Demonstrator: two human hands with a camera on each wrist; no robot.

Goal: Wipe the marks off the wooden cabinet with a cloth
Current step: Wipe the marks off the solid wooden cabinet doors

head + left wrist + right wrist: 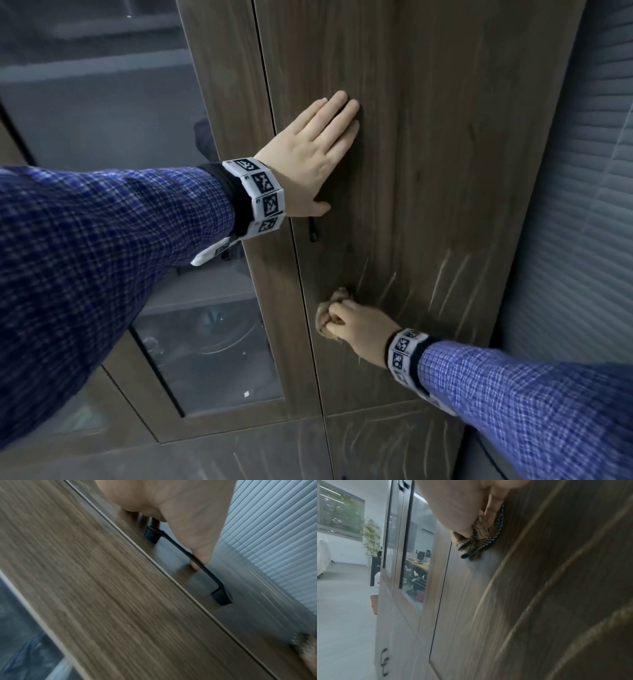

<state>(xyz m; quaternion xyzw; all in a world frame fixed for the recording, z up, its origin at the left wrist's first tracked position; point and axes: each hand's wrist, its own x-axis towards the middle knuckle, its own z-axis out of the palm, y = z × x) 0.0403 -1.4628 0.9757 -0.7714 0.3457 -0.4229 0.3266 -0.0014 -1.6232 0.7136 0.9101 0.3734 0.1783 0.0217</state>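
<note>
With our left hand [310, 156] flat above the black bar handle [188, 566] (bracing the brown wood-grain cabinet door [428, 171]), we should keep our right hand [356, 325] clenched on the bunched tan cloth [323, 313] and press along the pale streaks [448, 284] below the handle.

Floor [342, 615]: pale grey, smooth.
Window [340, 511]: far wall, slatted blinds, greenery behind.
Plant [371, 538]: leafy, in dark planter by that window.
Blinds [582, 205]: pale slats.
Desks [418, 562]: reflected in glass, with monitors.
</note>
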